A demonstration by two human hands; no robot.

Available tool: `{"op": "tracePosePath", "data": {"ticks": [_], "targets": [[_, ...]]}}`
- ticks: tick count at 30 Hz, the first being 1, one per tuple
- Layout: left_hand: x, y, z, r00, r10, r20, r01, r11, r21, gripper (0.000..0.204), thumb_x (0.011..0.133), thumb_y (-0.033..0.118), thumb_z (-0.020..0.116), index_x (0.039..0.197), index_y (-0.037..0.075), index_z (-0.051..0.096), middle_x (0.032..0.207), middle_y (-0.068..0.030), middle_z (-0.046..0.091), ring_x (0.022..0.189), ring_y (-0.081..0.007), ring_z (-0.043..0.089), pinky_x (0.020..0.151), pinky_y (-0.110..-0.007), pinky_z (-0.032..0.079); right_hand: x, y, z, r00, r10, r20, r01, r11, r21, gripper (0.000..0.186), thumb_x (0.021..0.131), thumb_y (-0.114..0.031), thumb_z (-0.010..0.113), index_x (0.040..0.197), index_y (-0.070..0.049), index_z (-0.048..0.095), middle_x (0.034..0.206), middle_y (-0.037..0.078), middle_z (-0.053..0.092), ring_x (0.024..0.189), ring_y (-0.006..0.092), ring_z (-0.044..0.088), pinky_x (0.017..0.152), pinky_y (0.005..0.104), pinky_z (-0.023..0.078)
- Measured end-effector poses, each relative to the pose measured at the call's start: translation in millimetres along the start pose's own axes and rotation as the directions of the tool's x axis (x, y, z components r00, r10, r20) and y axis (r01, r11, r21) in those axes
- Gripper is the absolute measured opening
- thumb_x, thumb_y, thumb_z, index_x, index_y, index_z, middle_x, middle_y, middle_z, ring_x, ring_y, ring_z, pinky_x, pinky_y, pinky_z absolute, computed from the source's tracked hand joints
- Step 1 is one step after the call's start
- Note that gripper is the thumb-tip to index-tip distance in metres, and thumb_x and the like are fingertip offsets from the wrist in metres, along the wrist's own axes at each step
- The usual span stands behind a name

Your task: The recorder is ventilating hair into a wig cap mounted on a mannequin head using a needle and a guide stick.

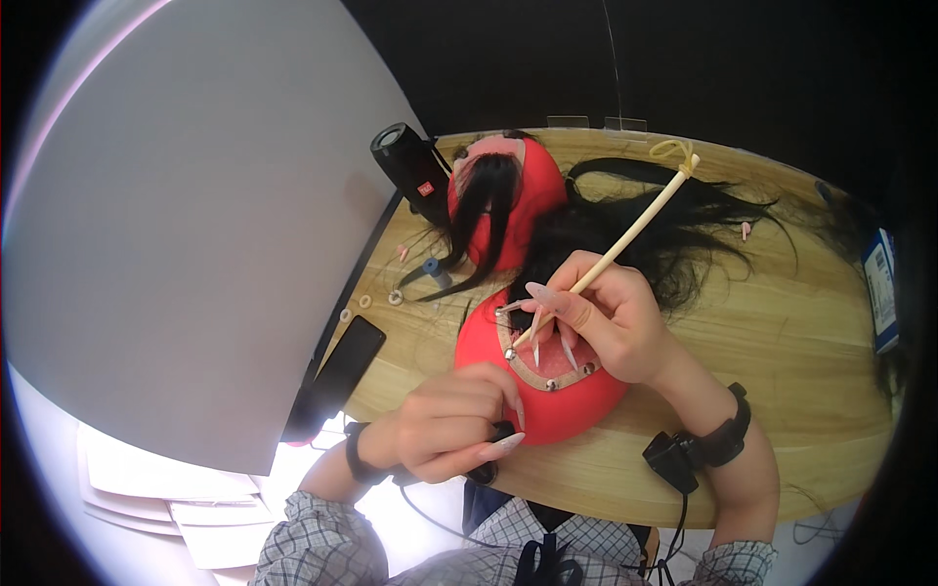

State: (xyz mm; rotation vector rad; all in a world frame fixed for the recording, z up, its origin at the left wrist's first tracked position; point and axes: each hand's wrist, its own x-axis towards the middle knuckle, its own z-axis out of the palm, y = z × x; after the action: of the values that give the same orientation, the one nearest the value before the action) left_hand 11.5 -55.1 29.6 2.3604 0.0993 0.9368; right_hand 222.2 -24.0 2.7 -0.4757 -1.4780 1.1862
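My right hand (625,322) is closed round a thin wooden stick (635,230) that slants up to the right, with a yellow rubber band (674,148) looped at its top. The stick's lower end meets a pink mesh patch (557,357) near its pinned left edge. That patch lies on a rounded red form (572,418), held by several metal pins (551,385). My left hand (442,420) is closed against the form's near left side; a dark piece shows at its fingertips, too hidden to name. Long black hair (557,244) spreads behind the form.
A second red form (542,190) with black hair stands farther back, beside a black cylindrical speaker (405,161). On the left lie a dark phone (350,354), small rings (365,301) and a blue-grey spool (435,271). A blue-and-white box (881,291) stands at right.
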Motion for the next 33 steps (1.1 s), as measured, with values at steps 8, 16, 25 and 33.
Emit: {"op": "tracePosePath", "data": {"ticks": [8, 16, 25, 33], "targets": [[-0.8, 0.7, -1.0, 1.000, -0.019, 0.017, 0.019, 1.000, 0.010, 0.025, 0.080, -0.002, 0.054, 0.056, -0.001, 0.045, 0.060, -0.0124, 0.051, 0.060, -0.0263, 0.058, 0.069, -0.040, 0.050, -0.3, -3.6, -1.2, 0.996, 0.083, -0.018, -0.081, 0.994, 0.067, 0.017, 0.094, -0.016, 0.056, 0.083, -0.003, 0.056, 0.064, 0.004, 0.063, 0.054, 0.0058, 0.058, 0.049, 0.0186, 0.042], [0.8, -0.4, 2.3, 0.999, 0.014, -0.042, -0.015, 1.000, -0.002, 0.030, 0.085, -0.002, 0.054, 0.057, -0.001, 0.043, 0.057, -0.0087, 0.041, 0.049, -0.0229, 0.043, 0.068, -0.041, 0.050, 3.0, -6.4, 1.2, 0.988, 0.150, -0.044, -0.150, 0.989, 0.019, 0.020, 0.097, -0.018, 0.051, 0.082, -0.004, 0.047, 0.057, 0.001, 0.051, 0.047, 0.0063, 0.053, 0.077, 0.0288, 0.055], [-0.7, -0.4, 1.8, 1.000, -0.003, -0.016, 0.003, 1.000, -0.001, 0.029, 0.084, -0.003, 0.054, 0.057, -0.001, 0.043, 0.057, -0.0094, 0.041, 0.050, -0.0231, 0.044, 0.071, -0.043, 0.050, 3.3, -3.3, 0.8, 0.987, 0.147, -0.067, -0.142, 0.986, 0.083, 0.019, 0.094, -0.013, 0.056, 0.080, -0.004, 0.048, 0.056, 0.000, 0.049, 0.047, 0.0048, 0.051, 0.073, 0.0305, 0.057], [0.8, 2.0, 2.0, 0.994, -0.063, -0.092, 0.078, 0.982, 0.171, 0.020, 0.077, -0.002, 0.049, 0.057, -0.001, 0.050, 0.057, -0.0108, 0.052, 0.052, -0.0215, 0.053, 0.081, -0.048, 0.050, 5.9, -0.2, 1.9, 0.975, 0.126, -0.183, -0.093, 0.980, 0.177, 0.024, 0.096, -0.012, 0.051, 0.075, -0.007, 0.041, 0.056, 0.002, 0.049, 0.048, 0.0053, 0.052, 0.070, 0.0337, 0.059]]}}
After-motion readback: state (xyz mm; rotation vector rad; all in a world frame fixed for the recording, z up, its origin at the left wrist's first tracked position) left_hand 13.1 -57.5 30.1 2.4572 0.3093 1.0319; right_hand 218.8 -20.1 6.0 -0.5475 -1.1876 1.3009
